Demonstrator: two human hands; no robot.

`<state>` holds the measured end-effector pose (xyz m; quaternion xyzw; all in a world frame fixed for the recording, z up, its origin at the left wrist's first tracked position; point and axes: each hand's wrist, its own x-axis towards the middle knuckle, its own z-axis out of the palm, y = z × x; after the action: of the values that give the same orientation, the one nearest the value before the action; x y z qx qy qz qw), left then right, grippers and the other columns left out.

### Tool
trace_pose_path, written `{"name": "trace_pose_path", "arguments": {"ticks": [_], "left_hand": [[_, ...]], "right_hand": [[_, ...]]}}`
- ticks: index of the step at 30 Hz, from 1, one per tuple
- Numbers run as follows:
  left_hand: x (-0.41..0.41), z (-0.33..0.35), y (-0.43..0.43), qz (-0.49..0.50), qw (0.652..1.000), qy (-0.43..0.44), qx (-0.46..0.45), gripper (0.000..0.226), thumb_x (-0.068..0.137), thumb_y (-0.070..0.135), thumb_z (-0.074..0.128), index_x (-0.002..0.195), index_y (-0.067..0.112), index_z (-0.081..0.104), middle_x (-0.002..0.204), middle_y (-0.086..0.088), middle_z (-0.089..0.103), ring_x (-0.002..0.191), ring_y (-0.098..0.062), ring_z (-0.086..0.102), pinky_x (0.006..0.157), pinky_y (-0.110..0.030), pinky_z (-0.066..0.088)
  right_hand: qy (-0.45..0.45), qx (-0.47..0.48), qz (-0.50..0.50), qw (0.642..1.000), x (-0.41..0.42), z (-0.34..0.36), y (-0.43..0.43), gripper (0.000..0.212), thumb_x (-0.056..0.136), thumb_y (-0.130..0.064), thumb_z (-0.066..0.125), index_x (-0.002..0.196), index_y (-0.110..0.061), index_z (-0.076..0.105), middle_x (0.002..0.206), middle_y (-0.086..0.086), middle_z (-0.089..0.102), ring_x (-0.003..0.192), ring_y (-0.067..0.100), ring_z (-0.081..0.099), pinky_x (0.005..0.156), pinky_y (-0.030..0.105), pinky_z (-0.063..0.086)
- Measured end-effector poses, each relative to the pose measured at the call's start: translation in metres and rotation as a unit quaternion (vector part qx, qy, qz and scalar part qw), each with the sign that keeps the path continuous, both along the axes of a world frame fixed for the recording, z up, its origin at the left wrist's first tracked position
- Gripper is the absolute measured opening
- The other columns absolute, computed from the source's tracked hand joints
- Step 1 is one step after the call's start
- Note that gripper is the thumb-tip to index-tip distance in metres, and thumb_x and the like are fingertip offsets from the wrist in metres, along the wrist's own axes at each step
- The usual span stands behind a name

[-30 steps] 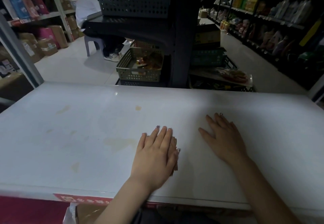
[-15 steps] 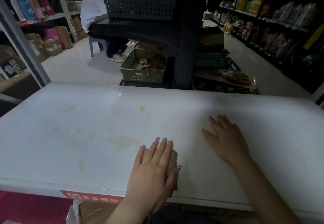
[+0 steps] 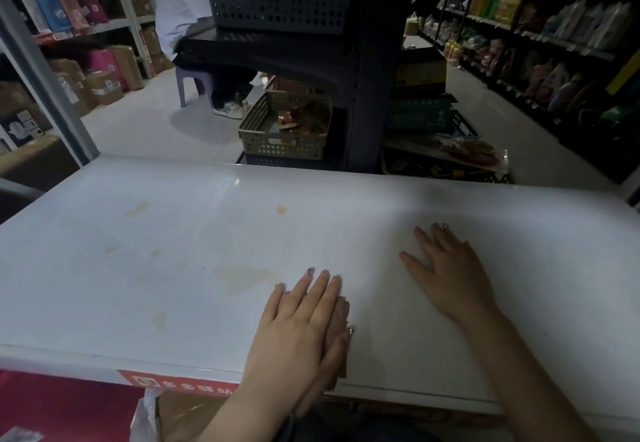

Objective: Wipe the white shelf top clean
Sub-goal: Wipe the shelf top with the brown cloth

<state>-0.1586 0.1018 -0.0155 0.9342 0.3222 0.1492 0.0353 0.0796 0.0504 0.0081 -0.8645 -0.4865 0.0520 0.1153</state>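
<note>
Pressing palm-down near the front edge of the white shelf top [image 3: 173,233], the left hand [image 3: 301,327] lies flat over a brownish wipe [image 3: 342,310]. Its fingers are straight and close together. Only a strip of the wipe shows on the thumb side, and I cannot tell whether it is cloth or paper.

The right hand [image 3: 450,275] rests palm-down on the bare top further right, apart from the wipe. Its fingers are straight and a little spread, and it holds nothing.

A pale tan stain [image 3: 242,277] sits just left of the left fingertips. A smaller darker spot [image 3: 282,210] lies further back near the middle, and fainter marks trail toward the left end. A red label strip [image 3: 180,382] runs along the front lip beside the left wrist.

Beyond the shelf, a green perforated basket [image 3: 284,126] of packets stands on the floor by a dark rack. A seated person [image 3: 176,8] in a white top is at the back left.
</note>
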Motion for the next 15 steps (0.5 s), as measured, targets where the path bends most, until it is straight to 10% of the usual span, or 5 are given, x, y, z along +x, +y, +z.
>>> {"name": "trace_pose_path", "arguments": {"ticks": [8, 15], "left_hand": [[0.006, 0.003, 0.016, 0.016, 0.999, 0.012, -0.027, 0.057, 0.089, 0.048, 0.031, 0.139, 0.022, 0.042, 0.141, 0.006, 0.046, 0.135, -0.014, 0.033, 0.105, -0.035, 0.017], [0.017, 0.008, 0.035, 0.034, 0.998, 0.023, -0.039, 0.080, 0.074, 0.059, -0.013, 0.148, 0.031, -0.002, 0.156, 0.014, 0.000, 0.142, -0.007, -0.012, 0.108, -0.028, -0.013]], "right_hand": [[0.003, 0.006, 0.000, 1.000, 0.001, -0.002, 0.001, 0.062, 0.095, -0.052, 0.030, 0.149, -0.025, 0.014, 0.158, 0.002, 0.004, 0.144, 0.011, -0.003, 0.114, 0.030, -0.004], [0.003, 0.009, 0.000, 1.000, 0.001, -0.002, 0.001, 0.062, 0.095, -0.052, 0.031, 0.149, -0.026, 0.015, 0.158, 0.002, 0.004, 0.144, 0.011, -0.002, 0.114, 0.030, -0.003]]}}
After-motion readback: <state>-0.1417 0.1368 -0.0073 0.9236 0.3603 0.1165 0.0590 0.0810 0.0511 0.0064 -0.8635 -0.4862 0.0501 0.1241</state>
